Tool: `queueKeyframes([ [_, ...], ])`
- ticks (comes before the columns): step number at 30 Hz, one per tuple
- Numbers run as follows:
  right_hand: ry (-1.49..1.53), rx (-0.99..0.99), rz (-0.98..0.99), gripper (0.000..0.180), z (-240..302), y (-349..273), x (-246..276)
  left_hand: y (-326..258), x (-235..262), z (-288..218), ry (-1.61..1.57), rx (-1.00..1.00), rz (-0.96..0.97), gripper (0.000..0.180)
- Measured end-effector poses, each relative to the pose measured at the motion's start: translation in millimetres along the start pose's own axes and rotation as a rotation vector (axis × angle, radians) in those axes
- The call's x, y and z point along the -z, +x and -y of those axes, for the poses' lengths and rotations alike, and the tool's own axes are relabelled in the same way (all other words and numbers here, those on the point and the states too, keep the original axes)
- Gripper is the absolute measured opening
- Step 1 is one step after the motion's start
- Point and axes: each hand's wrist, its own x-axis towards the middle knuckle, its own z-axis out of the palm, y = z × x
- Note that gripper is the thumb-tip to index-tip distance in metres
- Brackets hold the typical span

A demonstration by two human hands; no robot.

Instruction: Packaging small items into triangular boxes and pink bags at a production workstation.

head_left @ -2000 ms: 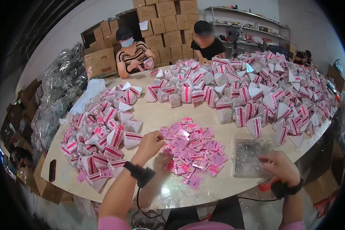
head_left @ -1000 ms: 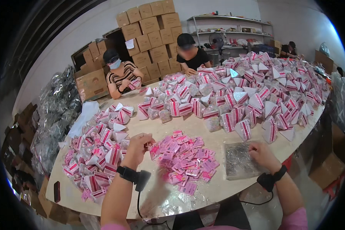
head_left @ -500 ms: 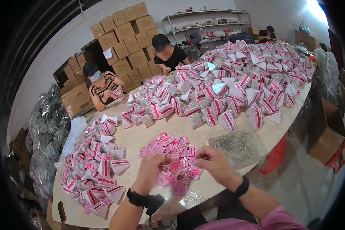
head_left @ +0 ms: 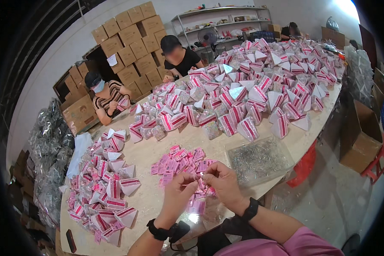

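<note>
While both hands hang over the near part of the card pile (head_left: 177, 164), a loose spread of small pink cards on the pale desk (head_left: 143, 155), their fingertips nearly meet. The left hand (head_left: 180, 192) has its thumb and fingers pinched on a small pinkish piece, too small to make out clearly; the right hand (head_left: 222, 182) has its fingers drawn together just beside it, and whether they grip that piece too I cannot tell. Both hands, turned inward, hide some of the cards beneath them. Just right of the card pile stands a clear tray (head_left: 271, 176) of thin metal pins, close beside the right hand. Left of the card pile sprawls a heap of wrapped pink-and-white wedges (head_left: 104, 183), with a dark phone (head_left: 71, 241) at its near end. Beyond the card pile a far larger mound of wedges (head_left: 251, 91) fills the back and right of the desk, standing between the hands and a co-worker in black (head_left: 181, 62). Another co-worker in stripes (head_left: 111, 98) sits beyond the card pile to the left, before stacked cartons (head_left: 134, 49). Well right of the card pile, off the desk, are a red bag (head_left: 304, 166) and an open cardboard box (head_left: 362, 141).
</note>
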Motion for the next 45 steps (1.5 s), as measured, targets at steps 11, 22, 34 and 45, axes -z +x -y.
queueKeyframes([
  [11, 0.386, -0.154, 0.129, 0.009, 5.0, 0.7, 0.1, -3.3, -4.3, -5.2, -0.137, -0.043, -0.101, 0.009],
  [22, 0.361, -0.189, 0.149, 0.013, 13.1, 3.4, -0.1, -4.6, 1.3, 1.3, 0.136, -0.178, -0.207, 0.009],
  [34, 0.422, -0.536, 0.385, 0.016, 11.9, -15.6, -1.0, -1.4, 17.9, -21.9, 0.115, -0.173, 0.260, 0.040],
  [45, 0.319, -0.628, 0.396, 0.016, 9.2, -23.6, 0.2, -19.8, 25.9, -22.3, 0.489, -0.158, 0.176, 0.013],
])
